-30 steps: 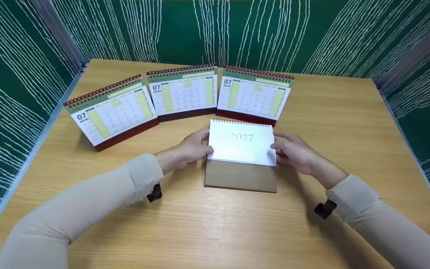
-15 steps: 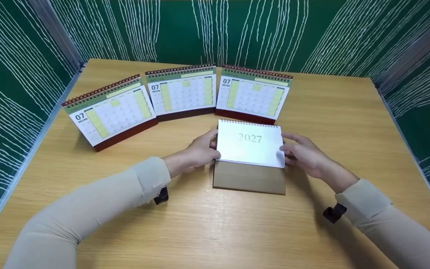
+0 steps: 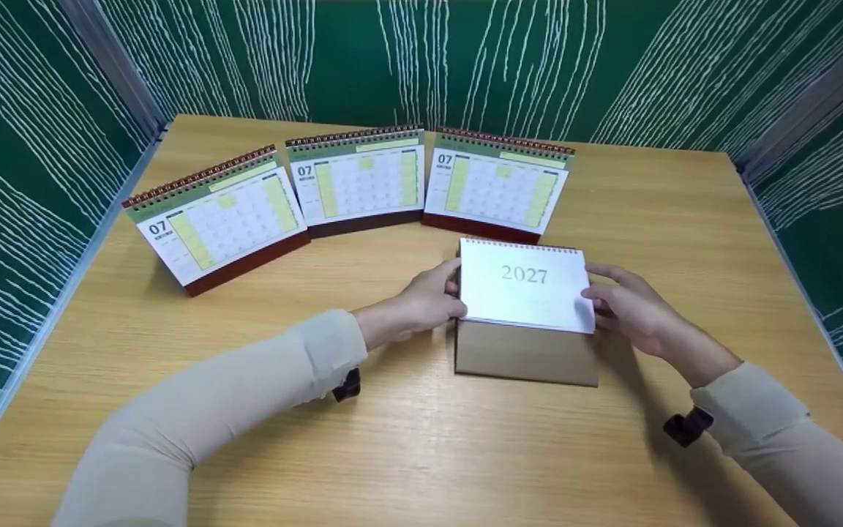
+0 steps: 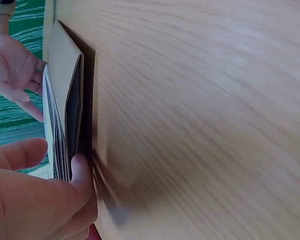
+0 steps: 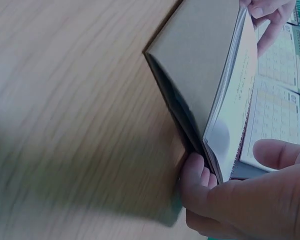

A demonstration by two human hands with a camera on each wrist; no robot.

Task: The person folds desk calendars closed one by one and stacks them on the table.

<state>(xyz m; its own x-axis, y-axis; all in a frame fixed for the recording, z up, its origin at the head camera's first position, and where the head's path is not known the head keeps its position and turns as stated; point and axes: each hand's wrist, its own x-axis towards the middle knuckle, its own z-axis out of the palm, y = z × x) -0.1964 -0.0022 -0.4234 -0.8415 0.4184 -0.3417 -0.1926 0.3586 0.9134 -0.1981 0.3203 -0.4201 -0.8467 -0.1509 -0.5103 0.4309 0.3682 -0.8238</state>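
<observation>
A white-paged desk calendar (image 3: 527, 300) marked 2027 stands at a low slant over the table, spiral edge at the back. Its tan cardboard base (image 3: 527, 355) shows below the pages. My left hand (image 3: 427, 298) holds the left side edge, thumb near the lower page corner. On the opposite edge, my right hand (image 3: 634, 311) grips with its fingers partly behind the board. The left wrist view shows the folded board (image 4: 65, 65) from its side, with fingertips tucked under it. In the right wrist view, fingers (image 5: 194, 182) curl beneath the board's edge.
Three desk calendars open at 07 stand in an arc behind: the left one (image 3: 224, 227), the middle one (image 3: 363, 183) and the right one (image 3: 496, 183). They stand on a wooden table (image 3: 363, 454) with green, white-streaked walls (image 3: 352, 58) around it.
Both hands have slid the 2027 calendar to the right and slightly toward me, away from below the middle calendar. The three 07 calendars have stayed in place.
</observation>
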